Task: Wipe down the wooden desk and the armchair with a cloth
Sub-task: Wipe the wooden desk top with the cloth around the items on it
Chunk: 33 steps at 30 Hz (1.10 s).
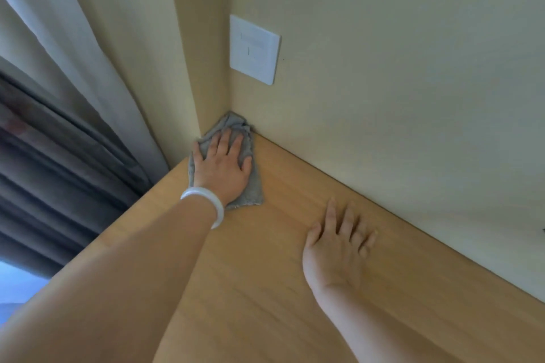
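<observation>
The wooden desk [274, 289] fills the lower half of the view and meets two beige walls in a corner. A grey cloth [236, 124] lies bunched into that far corner. My left hand [222, 165], with a white bangle on its wrist, presses flat on the cloth with straight fingers. My right hand [339, 247] rests flat on the bare desk top to the right of the cloth, fingers spread, holding nothing. The armchair is not in view.
A white wall plate [254, 49] sits on the right-hand wall just above the desk corner. Beige and dark grey curtains [59, 132] hang beyond the desk's left edge. The desk top runs on to the right along the wall.
</observation>
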Motion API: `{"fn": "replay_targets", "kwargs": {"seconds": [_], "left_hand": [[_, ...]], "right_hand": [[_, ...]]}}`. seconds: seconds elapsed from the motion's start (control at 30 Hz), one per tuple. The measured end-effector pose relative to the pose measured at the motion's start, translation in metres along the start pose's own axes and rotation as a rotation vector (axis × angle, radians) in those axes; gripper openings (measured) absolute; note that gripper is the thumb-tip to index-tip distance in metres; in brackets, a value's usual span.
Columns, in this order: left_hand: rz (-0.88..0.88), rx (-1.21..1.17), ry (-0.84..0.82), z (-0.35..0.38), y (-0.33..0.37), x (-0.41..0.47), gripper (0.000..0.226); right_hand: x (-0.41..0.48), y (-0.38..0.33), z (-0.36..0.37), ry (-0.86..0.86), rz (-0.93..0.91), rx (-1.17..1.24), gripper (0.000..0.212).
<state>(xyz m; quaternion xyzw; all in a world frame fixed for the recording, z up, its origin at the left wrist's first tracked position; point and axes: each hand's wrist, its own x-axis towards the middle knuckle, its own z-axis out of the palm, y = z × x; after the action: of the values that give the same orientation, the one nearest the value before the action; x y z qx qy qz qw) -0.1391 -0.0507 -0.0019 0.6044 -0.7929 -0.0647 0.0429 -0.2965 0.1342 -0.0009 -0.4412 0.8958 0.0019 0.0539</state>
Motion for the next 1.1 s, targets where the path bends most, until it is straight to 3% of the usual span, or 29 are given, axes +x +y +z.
{"fn": "replay_targets", "kwargs": {"seconds": [0.13,0.3,0.4,0.47,0.6,0.7,0.77,0.9,1.0,1.1], "left_hand": [[-0.026,0.019,-0.004,-0.002,0.011,0.001,0.059],[0.456,0.044,-0.036,0.009,0.089,-0.043,0.055],[0.601,0.087,-0.063,0.010,0.083,-0.056,0.055],[0.515,0.081,-0.032,0.008,0.065,-0.065,0.056],[0.068,0.053,0.015,0.001,0.022,-0.101,0.061],[-0.079,0.008,0.016,-0.001,0.011,-0.145,0.063],[-0.074,-0.056,0.020,0.000,0.025,-0.184,0.063],[0.102,-0.142,-0.028,0.002,0.059,-0.249,0.062],[0.188,-0.133,-0.052,0.004,0.061,-0.262,0.064],[0.237,-0.116,-0.045,0.006,0.050,-0.256,0.062]], "right_hand": [[0.000,0.000,0.002,0.013,-0.023,-0.006,0.062],[-0.001,0.000,0.000,0.024,-0.028,-0.010,0.063],[-0.001,-0.001,-0.001,0.021,-0.025,-0.003,0.061],[-0.001,-0.002,-0.003,0.026,-0.025,0.019,0.061],[-0.002,-0.002,-0.004,0.018,-0.031,0.011,0.063],[-0.001,-0.003,-0.004,0.001,-0.035,0.001,0.066],[-0.002,-0.004,-0.003,0.008,-0.037,-0.020,0.071],[-0.008,-0.007,-0.006,0.011,-0.133,-0.065,0.074],[-0.024,-0.011,-0.006,0.023,-0.268,-0.102,0.069],[-0.045,-0.024,-0.003,0.027,-0.283,-0.002,0.061]]}}
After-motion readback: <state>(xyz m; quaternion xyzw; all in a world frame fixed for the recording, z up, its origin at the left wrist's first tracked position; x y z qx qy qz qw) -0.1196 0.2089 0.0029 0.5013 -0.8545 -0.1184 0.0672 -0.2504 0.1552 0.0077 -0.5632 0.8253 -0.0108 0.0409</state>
